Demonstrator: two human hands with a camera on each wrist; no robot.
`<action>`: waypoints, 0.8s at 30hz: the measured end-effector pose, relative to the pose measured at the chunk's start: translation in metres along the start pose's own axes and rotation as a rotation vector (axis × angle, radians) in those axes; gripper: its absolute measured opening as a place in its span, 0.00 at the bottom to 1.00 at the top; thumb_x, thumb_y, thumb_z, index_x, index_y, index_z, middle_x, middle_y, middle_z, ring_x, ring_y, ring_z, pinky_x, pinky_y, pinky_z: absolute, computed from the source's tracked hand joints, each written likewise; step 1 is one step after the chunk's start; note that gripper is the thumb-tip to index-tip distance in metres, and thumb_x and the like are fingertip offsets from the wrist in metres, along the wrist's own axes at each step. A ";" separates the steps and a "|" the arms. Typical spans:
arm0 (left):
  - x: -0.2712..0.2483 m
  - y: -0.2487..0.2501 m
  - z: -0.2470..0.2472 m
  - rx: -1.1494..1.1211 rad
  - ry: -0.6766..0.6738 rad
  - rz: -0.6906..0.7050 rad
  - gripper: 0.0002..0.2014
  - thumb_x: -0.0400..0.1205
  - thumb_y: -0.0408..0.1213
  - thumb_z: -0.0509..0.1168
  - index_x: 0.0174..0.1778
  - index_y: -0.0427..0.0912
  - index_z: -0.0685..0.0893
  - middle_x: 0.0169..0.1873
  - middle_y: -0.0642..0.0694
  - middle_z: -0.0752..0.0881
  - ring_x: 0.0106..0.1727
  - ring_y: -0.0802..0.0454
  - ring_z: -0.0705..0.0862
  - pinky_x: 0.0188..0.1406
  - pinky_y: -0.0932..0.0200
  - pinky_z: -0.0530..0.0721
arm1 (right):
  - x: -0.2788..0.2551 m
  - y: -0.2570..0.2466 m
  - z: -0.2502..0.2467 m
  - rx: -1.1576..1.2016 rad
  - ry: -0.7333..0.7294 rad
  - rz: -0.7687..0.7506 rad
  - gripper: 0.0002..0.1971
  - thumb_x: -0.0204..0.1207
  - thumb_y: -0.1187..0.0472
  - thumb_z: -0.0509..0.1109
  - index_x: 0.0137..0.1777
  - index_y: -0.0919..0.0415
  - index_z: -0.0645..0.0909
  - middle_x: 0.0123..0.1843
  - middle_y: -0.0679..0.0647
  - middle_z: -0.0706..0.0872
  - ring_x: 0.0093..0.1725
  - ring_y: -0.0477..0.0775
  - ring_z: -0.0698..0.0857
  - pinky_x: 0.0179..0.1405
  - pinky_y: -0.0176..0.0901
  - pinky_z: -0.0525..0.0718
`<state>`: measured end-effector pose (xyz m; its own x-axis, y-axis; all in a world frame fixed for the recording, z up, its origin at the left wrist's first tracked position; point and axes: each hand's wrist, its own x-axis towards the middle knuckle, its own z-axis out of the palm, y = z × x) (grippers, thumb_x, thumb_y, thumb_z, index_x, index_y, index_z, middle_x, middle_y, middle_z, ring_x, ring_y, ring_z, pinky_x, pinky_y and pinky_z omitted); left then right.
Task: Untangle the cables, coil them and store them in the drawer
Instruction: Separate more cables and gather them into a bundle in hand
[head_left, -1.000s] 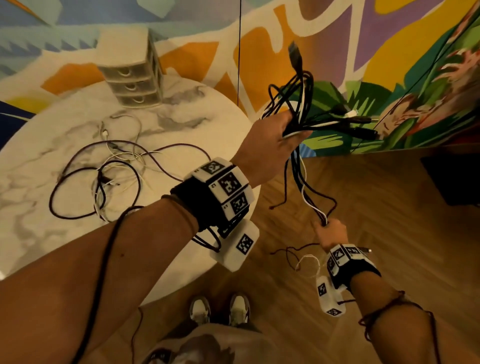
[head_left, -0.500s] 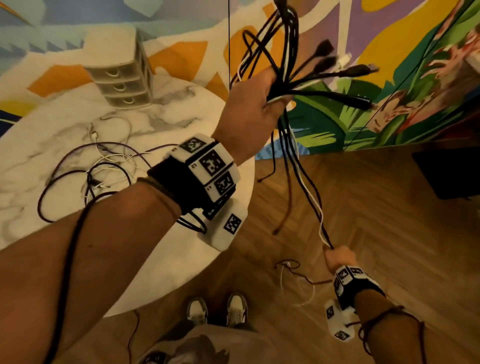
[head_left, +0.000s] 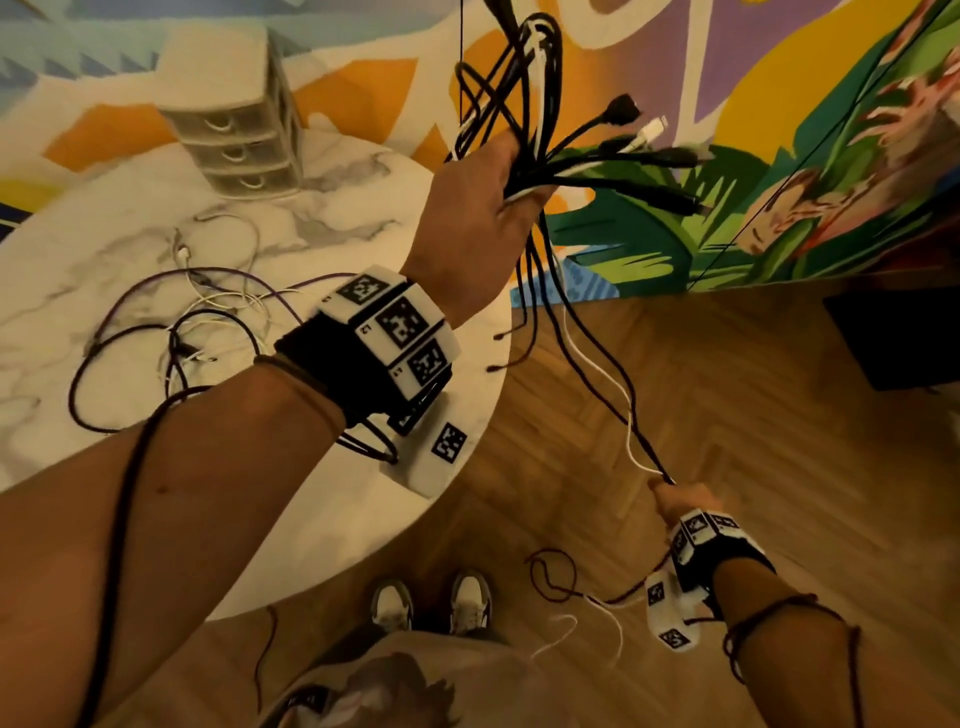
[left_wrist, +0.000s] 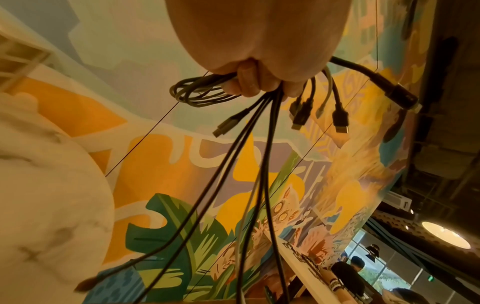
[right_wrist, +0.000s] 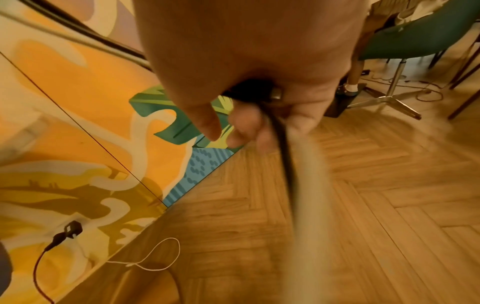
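Observation:
My left hand (head_left: 493, 202) is raised beside the table and grips a bundle of black and white cables (head_left: 535, 104), with looped ends above the fist and several plugs (left_wrist: 340, 121) fanning out to the right. Strands (head_left: 597, 374) run from that fist down to my right hand (head_left: 675, 496), which is low over the floor and grips them (right_wrist: 283, 144); their loose tails (head_left: 571, 597) trail on the floor. More tangled purple, black and white cables (head_left: 171, 332) lie on the marble table (head_left: 78, 249). A small three-drawer unit (head_left: 234, 135) stands at the table's far side, drawers closed.
The round table's edge (head_left: 467, 467) is just left of my shoes (head_left: 431, 603). A painted mural wall (head_left: 779, 130) runs behind. A dark box (head_left: 904, 338) sits on the wooden floor at right, and a green chair (right_wrist: 415, 37) stands farther off.
My left hand has lifted the bundle higher while my right hand has slid down and away along the strands, stretching them straighter.

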<state>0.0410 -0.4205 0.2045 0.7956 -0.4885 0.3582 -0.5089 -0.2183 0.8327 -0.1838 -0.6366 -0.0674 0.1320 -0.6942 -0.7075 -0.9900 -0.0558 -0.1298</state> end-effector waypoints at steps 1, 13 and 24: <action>0.000 -0.001 0.000 0.007 0.003 -0.003 0.03 0.83 0.37 0.63 0.44 0.44 0.77 0.28 0.61 0.77 0.29 0.71 0.77 0.31 0.73 0.71 | -0.001 -0.001 0.001 0.004 -0.008 0.002 0.27 0.74 0.41 0.66 0.53 0.68 0.85 0.51 0.65 0.88 0.48 0.67 0.86 0.50 0.53 0.87; 0.000 -0.009 0.000 -0.001 0.019 -0.016 0.04 0.83 0.37 0.62 0.43 0.47 0.75 0.28 0.62 0.76 0.29 0.70 0.77 0.30 0.75 0.71 | -0.004 -0.006 -0.016 0.136 0.105 -0.061 0.22 0.78 0.50 0.64 0.41 0.71 0.86 0.36 0.66 0.89 0.36 0.66 0.89 0.43 0.58 0.90; 0.006 -0.005 0.016 -0.073 0.004 0.007 0.02 0.83 0.35 0.63 0.49 0.43 0.80 0.32 0.64 0.77 0.33 0.76 0.78 0.34 0.78 0.72 | 0.005 -0.006 -0.028 0.043 0.040 -0.031 0.25 0.79 0.44 0.63 0.44 0.68 0.88 0.33 0.60 0.86 0.35 0.62 0.85 0.33 0.46 0.82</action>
<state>0.0428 -0.4361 0.1961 0.7936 -0.4861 0.3661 -0.4893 -0.1521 0.8587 -0.1789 -0.6598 -0.0508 0.1593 -0.7212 -0.6742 -0.9823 -0.0474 -0.1815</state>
